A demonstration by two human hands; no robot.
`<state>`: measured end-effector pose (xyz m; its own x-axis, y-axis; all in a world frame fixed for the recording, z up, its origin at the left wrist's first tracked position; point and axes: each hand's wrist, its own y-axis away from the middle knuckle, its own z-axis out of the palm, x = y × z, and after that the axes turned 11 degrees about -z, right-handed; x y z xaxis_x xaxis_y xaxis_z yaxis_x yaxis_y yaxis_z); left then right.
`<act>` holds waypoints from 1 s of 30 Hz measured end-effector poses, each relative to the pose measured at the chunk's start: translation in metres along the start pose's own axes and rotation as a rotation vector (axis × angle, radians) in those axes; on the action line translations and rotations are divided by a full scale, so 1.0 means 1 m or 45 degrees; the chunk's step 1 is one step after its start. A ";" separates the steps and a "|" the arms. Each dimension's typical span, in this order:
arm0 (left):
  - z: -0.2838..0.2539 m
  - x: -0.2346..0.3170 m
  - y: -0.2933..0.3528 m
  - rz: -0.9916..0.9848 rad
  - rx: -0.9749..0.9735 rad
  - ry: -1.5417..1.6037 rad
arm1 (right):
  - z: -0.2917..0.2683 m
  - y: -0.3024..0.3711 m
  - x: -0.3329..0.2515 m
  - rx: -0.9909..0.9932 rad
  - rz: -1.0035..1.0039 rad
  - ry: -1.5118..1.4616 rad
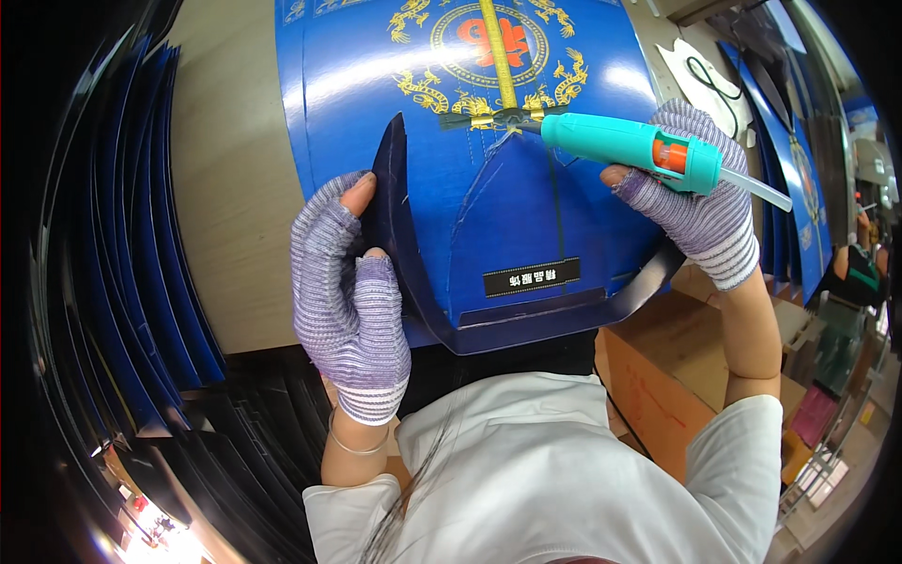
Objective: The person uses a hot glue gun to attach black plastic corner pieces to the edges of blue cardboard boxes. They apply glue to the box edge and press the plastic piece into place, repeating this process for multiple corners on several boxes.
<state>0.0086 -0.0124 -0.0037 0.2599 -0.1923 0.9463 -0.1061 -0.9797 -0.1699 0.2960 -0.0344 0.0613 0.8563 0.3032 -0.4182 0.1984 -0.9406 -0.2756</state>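
Right hand (pixel 700 188): fingers wrapped round teal plastic glue gun (pixel 601 139), handle hidden. Left hand (pixel 346 287): fingers half-curled at dark-blue curved strip (pixel 393 211), grip unclear. Glossy blue board (pixel 512 211) cut off far.

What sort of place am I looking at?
Probably a packaging workshop, judging by the glue gun held over a printed blue panel, the row of dark blue sheets at left, and the cardboard box at right.

Teal glue gun (pixel 601 141), blu panel (pixel 526 211) w/ gold dragon ptn, purp/wht striped gloves (pixel 324 291), wht shirt (pixel 564 461)
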 end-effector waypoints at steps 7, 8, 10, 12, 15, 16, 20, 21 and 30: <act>0.001 0.004 -0.003 0.030 -0.029 -0.150 | -0.004 0.003 0.005 -0.051 0.003 0.008; 0.001 0.009 -0.005 -0.002 -0.047 -0.171 | -0.006 0.002 0.006 -0.036 -0.037 0.044; 0.004 0.014 -0.006 -0.032 -0.083 -0.214 | -0.007 0.002 0.005 -0.002 -0.034 0.092; 0.007 0.017 -0.009 -0.028 -0.117 -0.266 | -0.008 0.004 0.000 0.042 0.047 0.106; 0.012 0.015 -0.015 0.127 -0.143 -0.392 | -0.011 0.005 -0.002 -0.003 0.020 0.046; 0.013 0.015 -0.017 0.177 -0.163 -0.451 | -0.011 0.005 -0.002 -0.021 -0.002 0.037; 0.018 0.016 -0.021 0.245 -0.194 -0.579 | -0.006 0.005 -0.003 -0.014 -0.108 0.066; 0.020 0.014 -0.021 0.280 -0.185 -0.592 | -0.005 0.006 -0.002 0.006 -0.105 0.050; 0.025 0.017 -0.022 0.251 -0.225 -0.616 | 0.005 0.009 0.003 0.021 -0.045 0.015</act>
<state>0.0392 0.0043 0.0092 0.6260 -0.4157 0.6598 -0.3458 -0.9063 -0.2430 0.2978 -0.0413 0.0536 0.8546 0.3340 -0.3976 0.2207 -0.9267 -0.3041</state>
